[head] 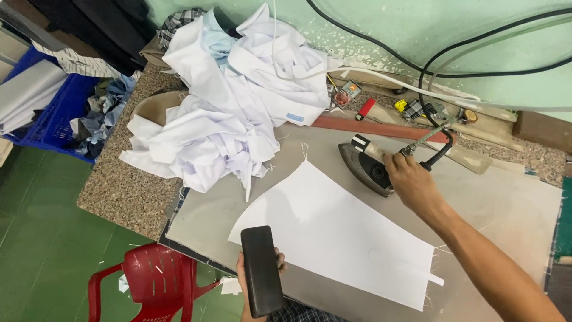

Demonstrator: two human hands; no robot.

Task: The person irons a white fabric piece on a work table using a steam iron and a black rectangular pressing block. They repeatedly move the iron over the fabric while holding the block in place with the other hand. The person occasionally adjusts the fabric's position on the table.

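On the grey padded table (512, 209) the white fabric panel (339, 235) runs ten-to-four, right hand (411, 182) gripping the iron (368, 164) at its one o'clock, left hand (257, 271) clutching a dark block (262, 271) at seven

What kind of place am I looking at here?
Most likely a garment workshop's pressing station. The right hand grips a heavy dark metal iron on a grey padded ironing surface, a flat white cut fabric piece lies spread on it, and a heap of white shirts waits behind.
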